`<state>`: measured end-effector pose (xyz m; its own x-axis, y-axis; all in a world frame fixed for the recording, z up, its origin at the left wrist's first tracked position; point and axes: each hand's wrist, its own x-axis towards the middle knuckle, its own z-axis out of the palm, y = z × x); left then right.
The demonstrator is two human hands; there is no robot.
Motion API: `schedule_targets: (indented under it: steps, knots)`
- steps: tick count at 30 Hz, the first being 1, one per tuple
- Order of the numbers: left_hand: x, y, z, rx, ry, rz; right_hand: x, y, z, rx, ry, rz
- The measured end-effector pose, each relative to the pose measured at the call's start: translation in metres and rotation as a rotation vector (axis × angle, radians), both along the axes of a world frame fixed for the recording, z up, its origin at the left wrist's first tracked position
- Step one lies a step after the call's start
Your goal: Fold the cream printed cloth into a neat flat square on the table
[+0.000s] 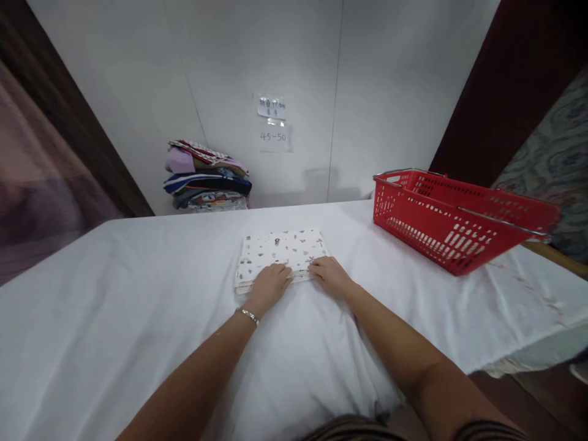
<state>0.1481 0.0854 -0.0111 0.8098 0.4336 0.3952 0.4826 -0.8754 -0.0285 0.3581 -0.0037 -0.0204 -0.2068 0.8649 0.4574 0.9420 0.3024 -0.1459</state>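
Observation:
A folded white cloth (280,248) with small scattered prints lies flat on the white-covered table, its layers showing along the near edge. At the middle of that edge, my left hand (271,283) has its fingers curled over the cloth, a bracelet (248,315) around the wrist. My right hand (329,274) grips the near right corner, fingers bent on top. Both thumbs are mostly hidden from this angle.
A red plastic basket (422,223) with metal handles stands on the right of the table (138,288). Behind the table, stacked folded clothes (209,180) rise at the back left. Paper signs (275,136) are taped to the wall.

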Motion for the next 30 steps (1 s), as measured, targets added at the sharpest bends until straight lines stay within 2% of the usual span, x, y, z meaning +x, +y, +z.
schedule_targets:
  steps: [12, 21, 30]
  knots:
    - [0.002, 0.002, -0.001, -0.074, -0.03, 0.035, 0.007, 0.005, -0.007, 0.03, -0.001, -0.003]
    - [0.005, -0.004, -0.003, -0.006, 0.024, 0.074, 0.006, 0.003, -0.005, -0.002, -0.015, 0.022]
    - [0.005, -0.007, 0.0, -0.078, 0.03, 0.083, 0.009, 0.007, -0.013, 0.009, -0.018, -0.023]
